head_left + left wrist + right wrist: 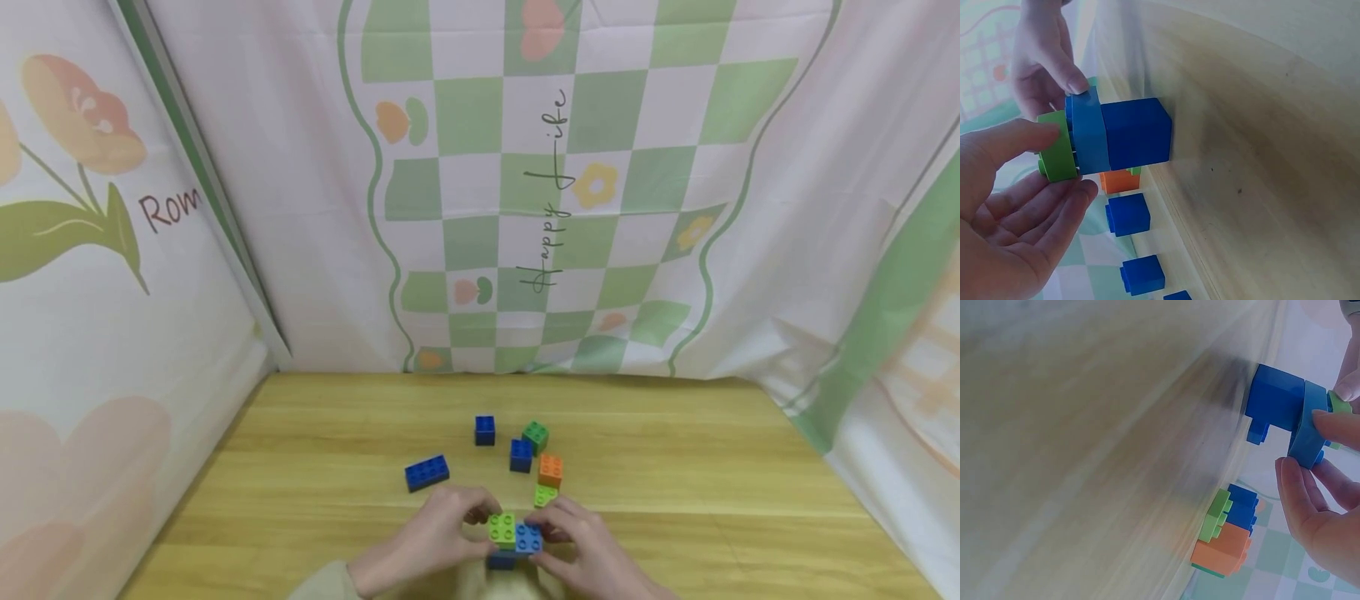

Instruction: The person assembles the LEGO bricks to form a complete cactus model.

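My left hand pinches a light green toy brick between thumb and fingers. That brick sits on the left part of a medium blue brick, whose studs show on the right. In the left wrist view, studs are visible in a narrow gap between the green brick and the blue one. My right hand grips the right end of the medium blue brick, thumb on one side and fingers on the other. Beneath it, a dark blue brick stands on the table.
Beyond my hands lie a long dark blue brick, two square dark blue bricks, a green brick, an orange brick and a light green brick. Patterned curtains enclose the wooden table.
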Demonstrator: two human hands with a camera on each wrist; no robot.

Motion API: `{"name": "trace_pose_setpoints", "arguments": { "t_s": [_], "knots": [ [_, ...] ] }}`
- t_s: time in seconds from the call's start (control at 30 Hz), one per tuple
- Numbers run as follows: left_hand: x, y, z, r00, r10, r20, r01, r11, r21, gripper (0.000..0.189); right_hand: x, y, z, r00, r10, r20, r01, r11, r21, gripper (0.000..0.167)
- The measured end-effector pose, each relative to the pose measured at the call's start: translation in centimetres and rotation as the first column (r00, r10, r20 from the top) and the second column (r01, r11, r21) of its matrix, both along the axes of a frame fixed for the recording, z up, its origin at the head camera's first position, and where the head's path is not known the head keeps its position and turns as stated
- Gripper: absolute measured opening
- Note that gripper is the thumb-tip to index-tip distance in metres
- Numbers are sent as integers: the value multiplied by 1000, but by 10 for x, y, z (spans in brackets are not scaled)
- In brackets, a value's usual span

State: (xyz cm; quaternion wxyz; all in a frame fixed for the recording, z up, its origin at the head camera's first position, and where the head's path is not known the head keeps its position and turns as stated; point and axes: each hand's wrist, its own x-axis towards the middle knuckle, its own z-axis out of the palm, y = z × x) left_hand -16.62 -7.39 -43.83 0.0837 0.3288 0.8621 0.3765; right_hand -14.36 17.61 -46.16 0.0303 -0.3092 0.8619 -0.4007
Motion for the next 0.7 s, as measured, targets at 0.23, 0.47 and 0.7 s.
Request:
{"name": "trace_pose_setpoints", "arguments": {
  "t_s": [0.23, 0.47, 0.7],
  "knots": [
    [-2, 1, -2, 1000, -6, 31, 6, 1000, 24, 30, 1, -1, -4, 995, 10, -101, -12, 1000, -12, 35],
    [-1, 2, -2, 1000, -10, -13, 10, 1000, 21, 30, 1, 0, -5, 995, 15, -95, -16, 1000, -15, 34],
    [-2, 3, 0, 998, -31, -46, 30, 999, -11, 31, 0, 0, -2, 999, 7, -34, -8, 1000, -4, 35]
  ]
}}
